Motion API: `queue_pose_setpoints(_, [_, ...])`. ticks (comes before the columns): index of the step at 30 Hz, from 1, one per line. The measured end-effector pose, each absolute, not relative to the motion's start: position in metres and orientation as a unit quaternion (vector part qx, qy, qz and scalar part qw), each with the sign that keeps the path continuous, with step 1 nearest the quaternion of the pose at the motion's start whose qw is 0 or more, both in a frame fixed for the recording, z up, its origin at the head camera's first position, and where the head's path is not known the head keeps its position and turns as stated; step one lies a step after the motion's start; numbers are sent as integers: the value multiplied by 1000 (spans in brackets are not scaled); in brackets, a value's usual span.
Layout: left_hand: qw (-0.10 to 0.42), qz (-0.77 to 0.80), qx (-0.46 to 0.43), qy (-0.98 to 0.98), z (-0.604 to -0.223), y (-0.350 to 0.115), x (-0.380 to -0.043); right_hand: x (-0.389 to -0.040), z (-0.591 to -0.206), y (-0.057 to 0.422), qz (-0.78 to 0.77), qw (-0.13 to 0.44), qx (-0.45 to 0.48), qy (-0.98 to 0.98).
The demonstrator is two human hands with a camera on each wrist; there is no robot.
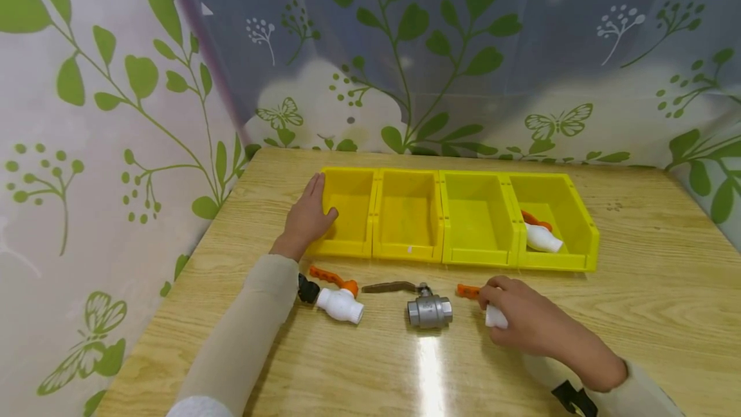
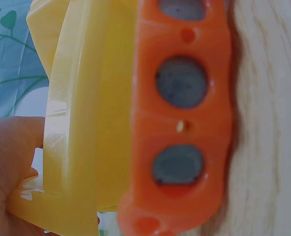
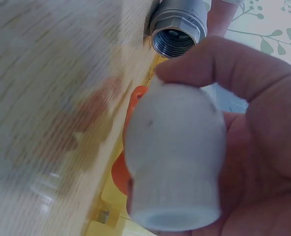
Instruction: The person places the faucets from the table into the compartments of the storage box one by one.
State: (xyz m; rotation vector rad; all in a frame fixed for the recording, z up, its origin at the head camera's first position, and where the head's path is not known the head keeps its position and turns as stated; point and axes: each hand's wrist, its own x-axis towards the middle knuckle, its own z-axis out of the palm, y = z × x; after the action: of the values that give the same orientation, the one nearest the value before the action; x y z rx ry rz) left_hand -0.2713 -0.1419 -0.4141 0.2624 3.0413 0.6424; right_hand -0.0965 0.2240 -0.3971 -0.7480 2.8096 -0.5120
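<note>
White valve [image 1: 543, 238] in rightmost bin [image 1: 558, 262], left grip [image 1: 309, 216] holding leftmost bin [image 1: 346, 248], right grip [image 1: 523, 315] holding another valve [image 1: 495, 316]

In my head view the light was bright, with a hard white glare streaking down the tabletop [image 1: 359, 378] at lower centre. The patterned backdrop [image 1: 521, 56] looked dimmer and greyer across the top, and a faint shadow lay below my right hand [image 1: 523, 317]. The left wrist view was hazy and bluish; the orange handle [image 2: 157, 123] loomed large and soft, perhaps too near the lens, while pale highlights marked the yellow bin [image 2: 76, 123] at left. In the right wrist view, the white valve [image 3: 177, 147] looked soft and blurred reflections smeared the left side.
</note>
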Motion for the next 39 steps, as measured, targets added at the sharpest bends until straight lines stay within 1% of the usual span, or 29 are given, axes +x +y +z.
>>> queue_pose_setpoints(5, [12, 209, 84, 974, -413, -142, -271, -96, -397, 224, -166, 92, -263, 946])
queue_pose_setpoints(17, [9, 210, 83, 974, -415, -141, -272, -98, -400, 225, -203, 93, -261, 939])
queue_pose_setpoints(27, [7, 214, 84, 973, -415, -142, -273, -97, -396, 226, -212, 143, -286, 924])
queue_pose_setpoints(30, [5, 214, 83, 973, -416, -142, -273, -98, -395, 226, -209, 138, -285, 925])
queue_pose_setpoints(36, [5, 215, 82, 973, -416, -143, -272, -98, -397, 225, -199, 102, -278, 934])
queue_pose_setpoints(39, [5, 214, 82, 973, -416, -142, -272, -98, -397, 224, -195, 94, -273, 937])
